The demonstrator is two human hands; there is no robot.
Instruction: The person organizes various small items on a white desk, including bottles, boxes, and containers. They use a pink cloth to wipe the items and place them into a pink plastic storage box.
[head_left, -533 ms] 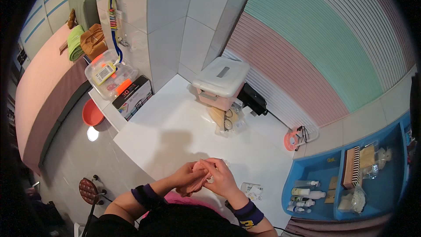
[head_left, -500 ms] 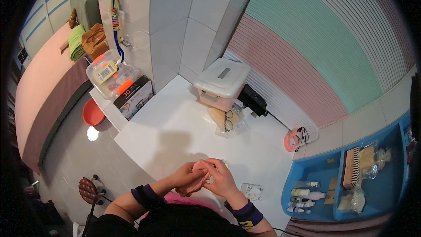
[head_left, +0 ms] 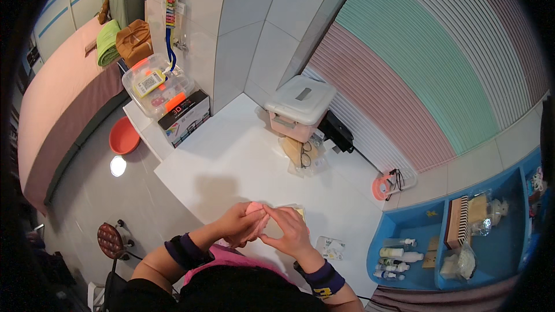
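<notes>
My left hand [head_left: 236, 223] is closed round a soft pink lump [head_left: 255, 208], which looks like clay or dough. Part of the lump shows above the fingers, and the rest is largely covered by them. My right hand [head_left: 290, 232] grips the lump from the other side, thumb and forefinger curved against it. Both hands are held over the front of the white table [head_left: 248, 162]. Just behind my right hand lies a flat yellowish piece [head_left: 299, 212], partly hidden by it. A small printed packet [head_left: 331, 248] rests to the right of that hand.
A lidded box [head_left: 300, 104] stands at the back, with glasses [head_left: 306, 156] on a bag before it. At right is a blue tray [head_left: 416, 219] holding bottles [head_left: 402, 256] and a brush [head_left: 458, 222]. A stool [head_left: 111, 241] and red basin [head_left: 124, 136] are on the floor at left.
Both hands have shifted slightly left, and my right fingers have spread somewhat wider round the lump. More of the yellowish piece shows. The whole view has turned a little.
</notes>
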